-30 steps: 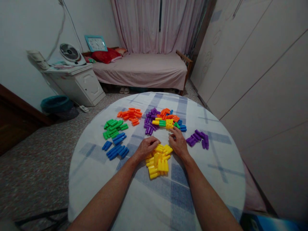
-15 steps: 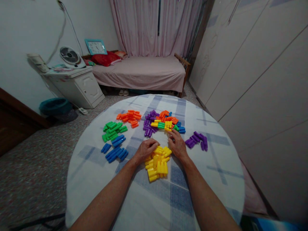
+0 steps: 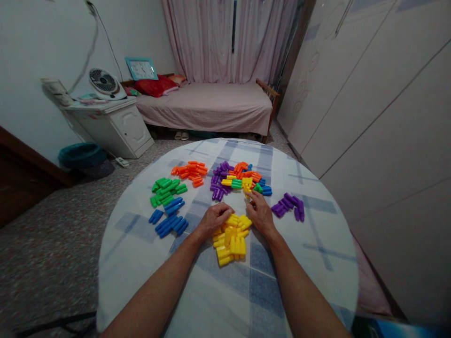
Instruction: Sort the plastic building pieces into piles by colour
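Note:
A round table with a blue-checked white cloth [image 3: 225,291] holds plastic pegs sorted by colour. My left hand [image 3: 214,217] rests with curled fingers on the left edge of the yellow pile [image 3: 230,237]. My right hand [image 3: 260,211] lies at that pile's upper right, with its fingertips pinched around a yellow peg [image 3: 248,192] at the near edge of the mixed pile [image 3: 237,179]. An orange pile [image 3: 190,171], a green pile [image 3: 165,189], a blue pile [image 3: 168,217] and a purple pile [image 3: 288,204] lie around.
Beyond the table stands a bed with a pink cover [image 3: 207,105]. At the left are a white cabinet [image 3: 109,124] with a small fan [image 3: 104,82], a clock [image 3: 141,68] and a teal basin [image 3: 79,155] on the floor. White wardrobe doors [image 3: 369,94] fill the right side.
My right hand's fingertips have closed on a yellow peg at the mixed pile's near edge. My left hand stays on the yellow pile. The view shifted slightly.

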`<state>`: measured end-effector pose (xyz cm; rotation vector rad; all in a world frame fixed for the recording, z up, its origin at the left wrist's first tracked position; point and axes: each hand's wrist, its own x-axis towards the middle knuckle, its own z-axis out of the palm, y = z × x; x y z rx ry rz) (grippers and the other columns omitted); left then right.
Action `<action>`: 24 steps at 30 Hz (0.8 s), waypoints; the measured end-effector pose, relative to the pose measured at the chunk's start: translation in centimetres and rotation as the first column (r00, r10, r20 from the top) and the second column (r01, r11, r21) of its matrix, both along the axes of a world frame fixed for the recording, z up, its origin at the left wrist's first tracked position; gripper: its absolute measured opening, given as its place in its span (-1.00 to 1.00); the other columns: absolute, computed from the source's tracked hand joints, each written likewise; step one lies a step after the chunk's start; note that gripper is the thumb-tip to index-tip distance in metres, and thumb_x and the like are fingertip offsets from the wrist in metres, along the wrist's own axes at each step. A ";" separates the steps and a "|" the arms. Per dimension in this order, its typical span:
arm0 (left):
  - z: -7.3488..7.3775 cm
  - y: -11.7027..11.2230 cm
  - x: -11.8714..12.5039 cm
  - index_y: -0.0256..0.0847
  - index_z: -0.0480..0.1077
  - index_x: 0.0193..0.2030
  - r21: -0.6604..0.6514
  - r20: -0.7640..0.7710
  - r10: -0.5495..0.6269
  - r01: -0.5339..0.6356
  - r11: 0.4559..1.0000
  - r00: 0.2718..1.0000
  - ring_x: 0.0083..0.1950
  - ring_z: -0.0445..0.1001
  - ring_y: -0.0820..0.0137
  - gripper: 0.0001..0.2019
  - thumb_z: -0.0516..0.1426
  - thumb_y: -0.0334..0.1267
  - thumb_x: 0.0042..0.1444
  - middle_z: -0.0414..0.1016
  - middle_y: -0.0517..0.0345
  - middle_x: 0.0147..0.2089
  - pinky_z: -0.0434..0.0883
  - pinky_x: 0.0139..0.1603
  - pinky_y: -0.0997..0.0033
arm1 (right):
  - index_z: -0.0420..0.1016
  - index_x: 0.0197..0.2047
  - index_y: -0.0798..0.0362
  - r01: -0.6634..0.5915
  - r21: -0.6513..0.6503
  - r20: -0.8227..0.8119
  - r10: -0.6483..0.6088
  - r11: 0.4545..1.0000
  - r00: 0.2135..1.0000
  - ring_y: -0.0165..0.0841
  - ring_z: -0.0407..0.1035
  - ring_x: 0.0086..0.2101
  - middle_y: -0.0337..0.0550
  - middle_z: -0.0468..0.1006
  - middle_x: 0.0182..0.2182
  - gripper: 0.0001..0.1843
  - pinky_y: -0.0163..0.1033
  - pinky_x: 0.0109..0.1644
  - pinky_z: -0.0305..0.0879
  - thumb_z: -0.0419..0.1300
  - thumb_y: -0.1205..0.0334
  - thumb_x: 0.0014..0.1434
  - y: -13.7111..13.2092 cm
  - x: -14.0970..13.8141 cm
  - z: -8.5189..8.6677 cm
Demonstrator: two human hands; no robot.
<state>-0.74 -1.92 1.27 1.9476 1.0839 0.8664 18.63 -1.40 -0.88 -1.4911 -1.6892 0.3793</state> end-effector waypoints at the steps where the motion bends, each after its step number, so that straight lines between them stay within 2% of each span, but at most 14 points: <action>1: 0.0 0.0 0.0 -0.28 0.47 -0.33 0.001 0.001 -0.001 0.001 1.000 1.000 -0.28 0.42 0.41 -0.72 -0.01 -0.19 0.17 0.48 0.11 -0.34 0.31 -0.21 0.45 | 0.40 0.08 0.04 0.001 -0.003 0.012 -0.001 1.000 1.000 -0.22 0.28 0.06 0.01 0.32 0.11 -0.51 -0.06 0.11 0.27 0.03 0.38 0.06 0.0 -0.1 0.0; 4: -0.1 0.0 0.0 -0.27 0.47 -0.33 0.003 0.003 0.005 -0.005 1.000 1.000 -0.28 0.42 0.41 -0.72 0.00 -0.18 0.16 0.49 0.11 -0.34 0.31 -0.21 0.45 | 0.39 0.09 0.04 0.001 0.010 0.013 -0.001 1.000 1.000 -0.21 0.26 0.08 0.00 0.33 0.11 -0.51 -0.05 0.13 0.24 0.03 0.37 0.06 -0.1 -0.1 0.1; 7: -0.1 0.0 0.1 -0.27 0.47 -0.33 0.005 -0.002 0.007 -0.007 1.000 1.000 -0.28 0.42 0.41 -0.72 -0.01 -0.18 0.17 0.49 0.11 -0.34 0.31 -0.21 0.46 | 0.44 -0.01 0.07 0.005 0.052 -0.058 -0.002 0.999 0.998 -0.22 0.30 0.03 0.01 0.40 0.02 -0.60 -0.06 0.10 0.26 0.03 0.33 0.08 -0.1 0.1 0.1; 10: -0.1 0.0 0.1 -0.27 0.47 -0.33 -0.002 -0.004 0.011 -0.011 1.000 1.000 -0.29 0.41 0.42 -0.71 -0.01 -0.17 0.16 0.48 0.12 -0.35 0.31 -0.23 0.47 | 0.45 -0.13 0.07 0.014 0.045 -0.208 -0.004 0.999 0.978 -0.27 0.39 -0.14 -0.04 0.45 -0.13 -0.72 -0.11 -0.05 0.36 0.05 0.26 0.10 -0.2 0.2 0.3; 14: -0.2 0.0 0.0 -0.26 0.47 -0.33 -0.016 0.004 0.016 -0.016 1.000 1.000 -0.30 0.41 0.42 -0.72 0.00 -0.16 0.16 0.47 0.13 -0.35 0.31 -0.23 0.47 | 0.38 -0.24 0.04 0.007 -0.061 -0.391 -0.031 0.998 0.920 -0.35 0.40 -0.34 -0.16 0.47 -0.29 -0.81 -0.21 -0.24 0.38 0.11 0.18 0.07 -0.4 0.2 0.6; 16: -0.3 0.1 0.0 -0.26 0.47 -0.33 -0.015 0.010 0.015 -0.015 1.000 1.000 -0.29 0.41 0.42 -0.72 0.00 -0.17 0.16 0.47 0.13 -0.35 0.31 -0.23 0.47 | 0.36 -0.27 0.03 -0.035 -0.092 -0.482 -0.014 0.995 0.876 -0.36 0.39 -0.35 -0.21 0.46 -0.35 -0.81 -0.24 -0.28 0.37 0.14 0.15 0.03 -0.5 0.1 0.9; 20: -0.3 0.1 -0.1 -0.26 0.47 -0.32 -0.004 0.015 0.005 -0.005 1.000 1.000 -0.28 0.42 0.41 -0.72 -0.01 -0.17 0.17 0.48 0.12 -0.34 0.31 -0.23 0.46 | 0.32 -0.31 0.01 -0.203 -0.116 -0.633 0.085 0.972 0.769 -0.38 0.36 -0.35 -0.24 0.45 -0.38 -0.80 -0.29 -0.29 0.35 0.17 0.16 -0.03 -0.8 0.3 2.0; 24: -0.3 0.1 -0.1 -0.27 0.47 -0.32 0.017 0.014 -0.002 0.001 1.000 1.000 -0.28 0.42 0.41 -0.72 -0.01 -0.18 0.18 0.48 0.12 -0.33 0.31 -0.21 0.45 | 0.32 -0.11 -0.02 -0.379 -0.129 -0.698 0.188 0.917 0.691 -0.39 0.36 -0.35 -0.24 0.44 -0.33 -0.64 -0.31 -0.31 0.32 0.13 0.24 -0.05 -1.2 0.7 2.9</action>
